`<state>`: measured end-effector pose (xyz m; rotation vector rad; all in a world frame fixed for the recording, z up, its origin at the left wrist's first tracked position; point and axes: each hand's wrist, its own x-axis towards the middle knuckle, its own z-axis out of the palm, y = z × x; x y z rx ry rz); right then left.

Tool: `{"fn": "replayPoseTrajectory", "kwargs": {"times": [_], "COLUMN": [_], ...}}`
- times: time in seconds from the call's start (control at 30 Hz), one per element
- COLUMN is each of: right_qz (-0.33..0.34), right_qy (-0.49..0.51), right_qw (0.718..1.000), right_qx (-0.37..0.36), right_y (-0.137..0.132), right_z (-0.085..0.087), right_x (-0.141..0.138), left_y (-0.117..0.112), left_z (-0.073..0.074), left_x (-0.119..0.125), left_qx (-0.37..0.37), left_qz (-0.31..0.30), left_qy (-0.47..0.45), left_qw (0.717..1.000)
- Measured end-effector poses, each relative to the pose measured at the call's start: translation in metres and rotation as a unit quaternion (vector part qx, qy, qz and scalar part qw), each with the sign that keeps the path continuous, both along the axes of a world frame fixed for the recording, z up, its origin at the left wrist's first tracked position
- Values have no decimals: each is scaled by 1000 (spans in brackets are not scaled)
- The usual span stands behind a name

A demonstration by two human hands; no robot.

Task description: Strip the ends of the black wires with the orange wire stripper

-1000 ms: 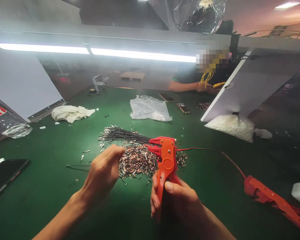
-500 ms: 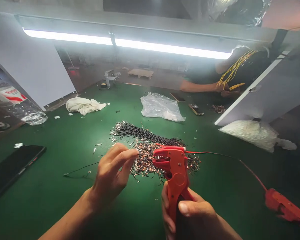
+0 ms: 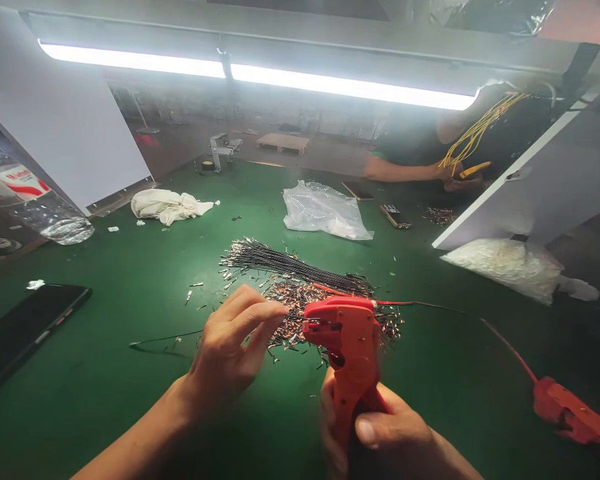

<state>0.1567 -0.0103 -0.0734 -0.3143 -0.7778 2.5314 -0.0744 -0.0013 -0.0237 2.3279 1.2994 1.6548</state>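
My right hand (image 3: 380, 437) is wrapped round the handles of an orange wire stripper (image 3: 347, 333), which stands upright with its jaws pointing left. My left hand (image 3: 233, 350) is just left of the jaws, fingers pressed together in a pinch. A thin black wire (image 3: 163, 340) trails from under that hand across the green mat; it seems to be what the fingers hold. Behind both hands lies a heap of cut copper and insulation bits (image 3: 293, 303). A bundle of black wires (image 3: 280, 263) lies beyond the heap.
A red wire (image 3: 415, 305) runs right to a second red tool (image 3: 575, 413). A phone (image 3: 27, 327), a bottle (image 3: 45, 210) and a white cloth (image 3: 167, 205) lie left. A plastic bag (image 3: 325, 212) and a white bag (image 3: 505, 267) lie further back. A co-worker holds yellow wires (image 3: 480, 127).
My left hand's fingers have stretched out from a loose curl toward the stripper's jaws. The stripper sits lower and further right in view. The view has tilted down.
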Motion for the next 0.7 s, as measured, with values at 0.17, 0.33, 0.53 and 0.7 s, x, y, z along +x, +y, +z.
{"fn": "replayPoseTrajectory", "kwargs": {"times": [0.17,0.33,0.53,0.7], "right_qz": [2,6,-10,-5], "right_qy": [-7,-13,-30,-22], "right_qw": [1000,1000,999,998], "right_qx": [4,17,34,57], "right_y": [1,0,-1,4], "right_z": [4,7,5,11], "right_x": [0,-1,-5,-8], "left_y": [-2,-5,-7,-10], "left_z": [1,6,12,13], "left_x": [-2,-3,-2,-1], "left_qx": [-35,-67,-123,-157], "left_qz": [-12,-37,-61,-76], "left_qy": [2,-1,-39,-50], "left_qw": [999,997,990,983]}}
